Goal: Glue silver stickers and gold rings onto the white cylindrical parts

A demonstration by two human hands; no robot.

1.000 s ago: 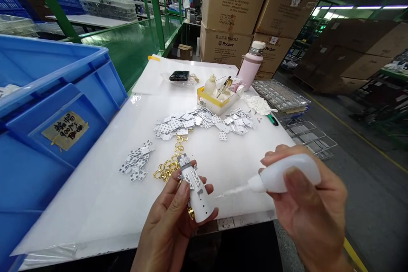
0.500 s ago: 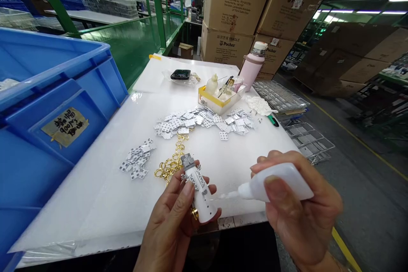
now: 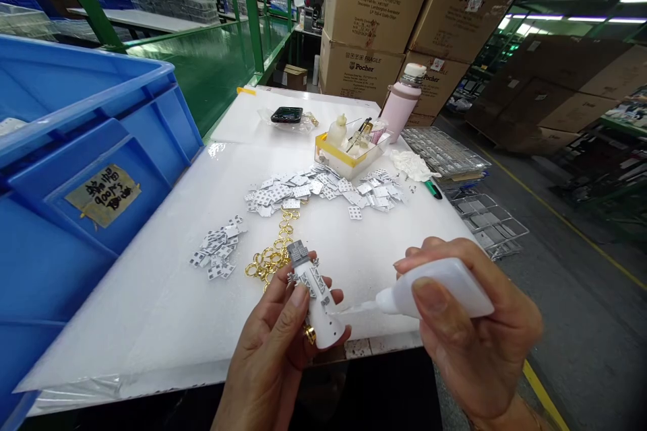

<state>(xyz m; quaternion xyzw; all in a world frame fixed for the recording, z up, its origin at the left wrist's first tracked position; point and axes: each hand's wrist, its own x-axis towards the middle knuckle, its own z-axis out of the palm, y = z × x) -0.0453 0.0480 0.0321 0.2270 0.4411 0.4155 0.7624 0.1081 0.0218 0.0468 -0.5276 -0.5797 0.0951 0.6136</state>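
Left hand (image 3: 278,340): closed around white tower (image 3: 318,313), thumb across near side. Long axis of tower: tilted, grey blocky top pointing up and slightly left, away from palm; wide base down and right. Right hand (image 3: 472,333): gripping white squeeze bottle (image 3: 449,288), nozzle pointing left, tip at side of tower. Just beyond left hand: gold rings (image 3: 266,264). Left of rings: small pile of tiles (image 3: 217,252). Farther ahead of both hands: wide spread of tiles (image 3: 275,195), then yellow-edged tray (image 3: 340,160) and pink flask (image 3: 399,108). Far left of left hand: blue bin (image 3: 60,148), handwritten label (image 3: 104,195), "900" readable. Farthest ahead: cartons (image 3: 379,0), printed "FRAGILE" and "Pocher". Against one second earlier: squeeze bottle farther left, nozzle closer to tower.
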